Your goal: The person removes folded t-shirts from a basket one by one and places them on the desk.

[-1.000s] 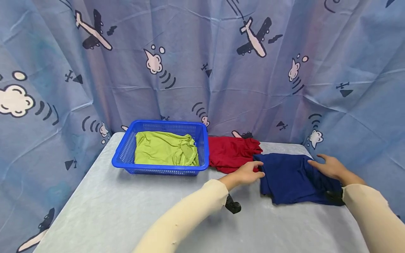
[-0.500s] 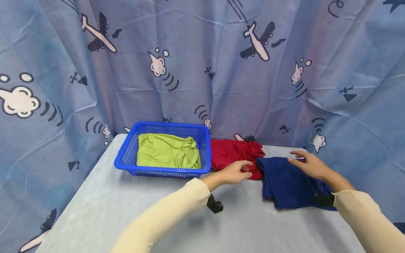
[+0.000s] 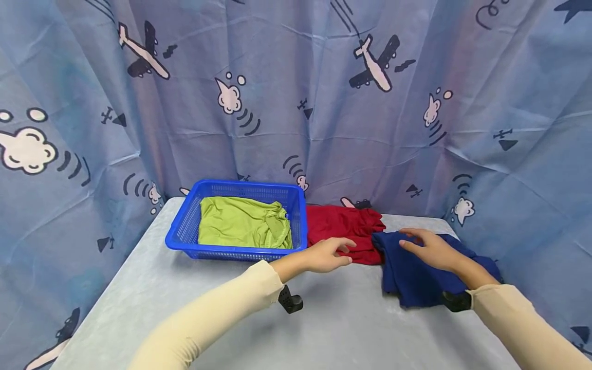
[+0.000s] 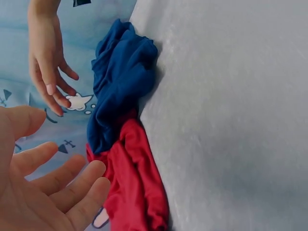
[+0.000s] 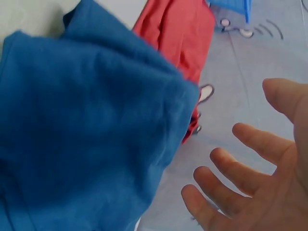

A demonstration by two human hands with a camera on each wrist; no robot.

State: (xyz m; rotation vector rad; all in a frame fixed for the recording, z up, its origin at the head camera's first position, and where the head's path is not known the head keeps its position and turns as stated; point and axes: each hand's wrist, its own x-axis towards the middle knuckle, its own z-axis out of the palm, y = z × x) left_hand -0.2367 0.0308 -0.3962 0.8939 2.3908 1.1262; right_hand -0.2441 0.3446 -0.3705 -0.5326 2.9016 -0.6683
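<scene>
My left hand point(image 3: 326, 255) hovers in front of a crumpled red cloth garment point(image 3: 342, 221), fingers spread and relaxed, holding nothing. In the left wrist view its fingers stay apart from the red garment point(image 4: 137, 178). Over a folded dark blue garment point(image 3: 407, 277) hangs my right hand point(image 3: 432, 249), its fingers loose. The right wrist view shows that hand point(image 5: 260, 178) apart from the blue garment point(image 5: 91, 115), with no cloth between the fingers. The blue garment's left corner meets the red one. A folded lime green garment point(image 3: 240, 221) lies in a blue plastic basket point(image 3: 185, 245).
The basket stands at the table's back left, with the red garment close against its right side. A grey-white table point(image 3: 185, 298) carries everything. A blue curtain point(image 3: 268, 103) with printed airplanes hangs behind it. Dark wrist devices point(image 3: 290, 300) jut below both wrists.
Both hands have moved left: the left hand from the blue garment's edge to in front of the red one, the right from the blue garment's right side to above its middle. The garments stay put.
</scene>
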